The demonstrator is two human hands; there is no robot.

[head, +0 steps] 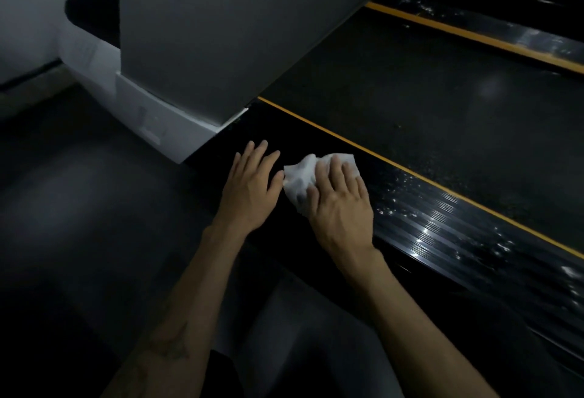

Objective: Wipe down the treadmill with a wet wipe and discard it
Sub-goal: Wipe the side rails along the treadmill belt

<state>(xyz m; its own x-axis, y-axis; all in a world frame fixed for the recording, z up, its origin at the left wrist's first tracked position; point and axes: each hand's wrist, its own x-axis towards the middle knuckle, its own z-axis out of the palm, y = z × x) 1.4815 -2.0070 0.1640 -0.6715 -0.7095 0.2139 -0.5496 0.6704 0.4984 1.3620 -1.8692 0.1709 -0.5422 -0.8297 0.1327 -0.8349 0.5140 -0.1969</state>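
The treadmill's near black side rail runs diagonally across the view, ribbed and glossy, with a yellow stripe along its inner edge. My right hand presses a crumpled white wet wipe flat onto this rail, fingers straight over it. My left hand rests on the rail just left of the wipe, fingers straight and together, its thumb close to the wipe's edge. Wet specks shine on the rail to the right of my hands.
The dark running belt lies beyond the rail, with a second yellow-striped rail on its far side. A grey upright post rises from a white motor cover just ahead of my left hand. Dark floor spreads to the left.
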